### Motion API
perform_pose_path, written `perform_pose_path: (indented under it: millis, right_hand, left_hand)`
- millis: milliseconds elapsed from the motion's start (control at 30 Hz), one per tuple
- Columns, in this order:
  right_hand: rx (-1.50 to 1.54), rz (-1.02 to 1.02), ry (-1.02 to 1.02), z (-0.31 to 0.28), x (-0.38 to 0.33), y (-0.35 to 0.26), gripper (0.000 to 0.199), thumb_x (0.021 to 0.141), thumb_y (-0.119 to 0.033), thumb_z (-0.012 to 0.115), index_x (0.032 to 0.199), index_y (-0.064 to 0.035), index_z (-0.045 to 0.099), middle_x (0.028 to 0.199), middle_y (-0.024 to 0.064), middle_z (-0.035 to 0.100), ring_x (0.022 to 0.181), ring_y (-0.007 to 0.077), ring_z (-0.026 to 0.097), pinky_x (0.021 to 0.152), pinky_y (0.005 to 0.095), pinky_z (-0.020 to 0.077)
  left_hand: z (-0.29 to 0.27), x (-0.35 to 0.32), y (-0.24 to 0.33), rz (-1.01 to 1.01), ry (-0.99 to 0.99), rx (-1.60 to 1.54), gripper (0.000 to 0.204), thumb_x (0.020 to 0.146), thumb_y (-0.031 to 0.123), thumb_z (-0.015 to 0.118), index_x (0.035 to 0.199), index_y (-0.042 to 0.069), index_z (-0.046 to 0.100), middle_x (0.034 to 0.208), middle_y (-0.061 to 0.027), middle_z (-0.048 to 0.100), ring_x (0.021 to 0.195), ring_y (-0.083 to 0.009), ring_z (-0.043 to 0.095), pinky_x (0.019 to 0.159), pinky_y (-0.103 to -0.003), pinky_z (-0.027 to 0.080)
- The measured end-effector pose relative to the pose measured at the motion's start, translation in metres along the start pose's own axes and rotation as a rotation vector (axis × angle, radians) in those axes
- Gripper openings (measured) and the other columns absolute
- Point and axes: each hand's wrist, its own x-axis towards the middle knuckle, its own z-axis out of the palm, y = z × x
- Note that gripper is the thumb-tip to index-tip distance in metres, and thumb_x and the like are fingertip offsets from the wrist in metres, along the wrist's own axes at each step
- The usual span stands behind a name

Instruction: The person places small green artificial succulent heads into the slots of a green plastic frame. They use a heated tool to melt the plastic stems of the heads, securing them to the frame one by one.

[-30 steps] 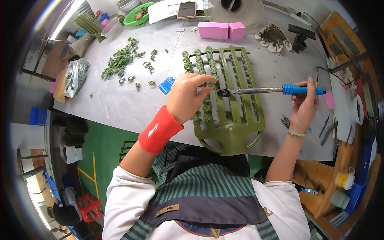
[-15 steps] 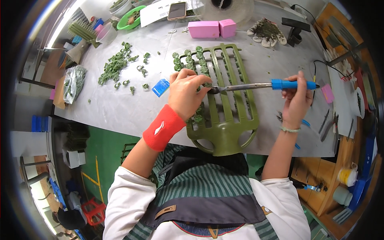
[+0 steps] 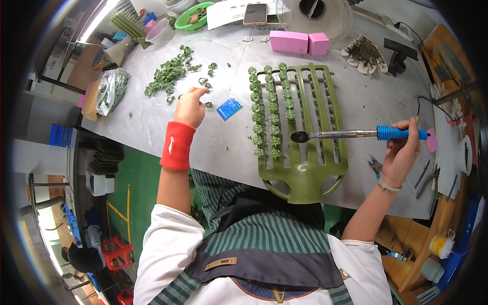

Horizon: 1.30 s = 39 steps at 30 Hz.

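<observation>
An olive-green plastic frame [image 3: 305, 178] with long parallel slats lies on the table before me. Small green leafy rosettes [image 3: 273, 108] line its left slats in rows; the third row stops partway down. In my right hand [image 3: 399, 157] is a soldering iron [image 3: 356, 134] with a blue handle, metal shaft and flat dark tip, held level over the frame just below the end of that third row. Over at the left, my left hand [image 3: 190, 108] has its thumb and forefinger apart beside a few loose green rosettes [image 3: 204, 82]. A bigger heap of rosettes [image 3: 170, 73] lies beyond it.
A blue card [image 3: 230, 109] lies between my left hand and the frame. Pink blocks [image 3: 288, 42], a phone [image 3: 255, 14] and a dirty glove [image 3: 365, 55] are at the back. Pliers [image 3: 375, 165] lie near my right hand; a filled plastic bag [image 3: 113, 90] stands at far left.
My left hand has left the frame and moved left to the loose rosettes. The iron's tip has come away from the row and sits lower on the frame. The view has shifted.
</observation>
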Motion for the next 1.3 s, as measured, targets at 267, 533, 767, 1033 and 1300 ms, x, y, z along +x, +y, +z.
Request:
perform_pose_path:
  millis: [267, 533, 767, 1033, 1300]
  right_hand:
    - [0.002, -0.01, 0.015, 0.0, -0.003, -0.006, 0.028, 0.091, -0.029, 0.063, 0.074, -0.0064, 0.06, 0.071, 0.0054, 0.063, 0.051, 0.0066, 0.048, 0.044, 0.0204, 0.0338]
    - [-0.023, -0.032, 0.053, -0.001, -0.007, -0.01, 0.029, 0.09, -0.03, 0.064, 0.072, -0.0059, 0.061, 0.067, 0.0057, 0.063, 0.048, 0.0071, 0.048, 0.045, 0.0197, 0.0351]
    - [-0.034, -0.046, 0.052, -0.002, -0.005, 0.0, 0.031, 0.089, -0.03, 0.065, 0.072, -0.0048, 0.061, 0.065, 0.0076, 0.062, 0.043, 0.0083, 0.048, 0.042, 0.0201, 0.0374]
    - [0.051, 0.035, 0.017, -0.006, -0.004, 0.022, 0.029, 0.089, -0.027, 0.065, 0.074, -0.0032, 0.061, 0.067, 0.0081, 0.063, 0.045, 0.01, 0.05, 0.043, 0.0222, 0.039]
    - [-0.022, -0.013, 0.002, -0.01, -0.007, 0.008, 0.029, 0.089, -0.026, 0.064, 0.071, -0.0028, 0.061, 0.065, 0.0074, 0.062, 0.044, 0.0099, 0.049, 0.041, 0.0212, 0.0372]
  left_hand:
    - [0.01, -0.016, -0.009, 0.006, -0.01, -0.091, 0.022, 0.079, 0.002, 0.069, 0.102, 0.002, 0.066, 0.091, -0.0078, 0.068, 0.077, -0.0173, 0.066, 0.071, -0.027, 0.053]
    - [-0.015, -0.049, 0.098, 0.07, -0.074, -0.902, 0.021, 0.085, -0.003, 0.064, 0.105, 0.0, 0.066, 0.093, -0.0043, 0.067, 0.085, -0.0095, 0.063, 0.075, -0.022, 0.051]
    - [0.011, -0.057, 0.167, 0.382, 0.036, -0.465, 0.025, 0.076, 0.001, 0.072, 0.099, 0.009, 0.07, 0.088, -0.0058, 0.068, 0.084, -0.0173, 0.059, 0.075, -0.029, 0.048]
    - [0.033, -0.054, 0.177, 0.462, 0.177, -0.199, 0.025, 0.07, 0.014, 0.077, 0.093, 0.017, 0.071, 0.078, 0.0007, 0.066, 0.092, -0.019, 0.057, 0.088, -0.035, 0.037]
    - [0.032, -0.055, 0.177, 0.408, 0.176, -0.183, 0.026, 0.068, 0.015, 0.078, 0.093, 0.018, 0.071, 0.081, 0.0013, 0.064, 0.093, -0.0184, 0.057, 0.089, -0.036, 0.037]
